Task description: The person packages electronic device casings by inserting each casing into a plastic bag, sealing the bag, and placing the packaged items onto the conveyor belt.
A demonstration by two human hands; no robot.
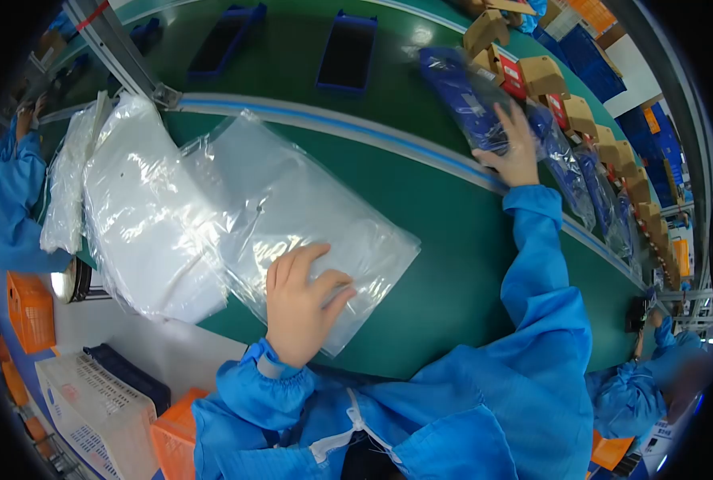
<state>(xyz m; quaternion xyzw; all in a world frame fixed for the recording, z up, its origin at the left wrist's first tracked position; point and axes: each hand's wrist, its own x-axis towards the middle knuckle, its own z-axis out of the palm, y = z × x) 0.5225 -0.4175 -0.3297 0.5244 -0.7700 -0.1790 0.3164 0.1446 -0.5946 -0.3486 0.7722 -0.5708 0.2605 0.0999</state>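
We hold our left hand (296,300) palm inward over the near part of the clear plastic bags (316,212), its fingers half curled and the thumb a narrow gap from the forefinger; we cannot tell whether they touch the film. The bags lie flat on the green table (444,248), overlapping the white bag stack (144,208) to their left. Our right hand (518,148) reaches across the blue-striped rail (332,122), fingers spread and thumb set wide, against the bagged blue item (456,92) on the green belt (292,68). Beside that item we see cardboard boxes (542,76) and more bagged blue items (568,172) running in a row towards the right. Farther left on the belt lie two blue-edged dark trays (347,52), apart from each other. A co-worker (12,200) in blue sits or stands at our far left, and another person (628,392) is at lower right.
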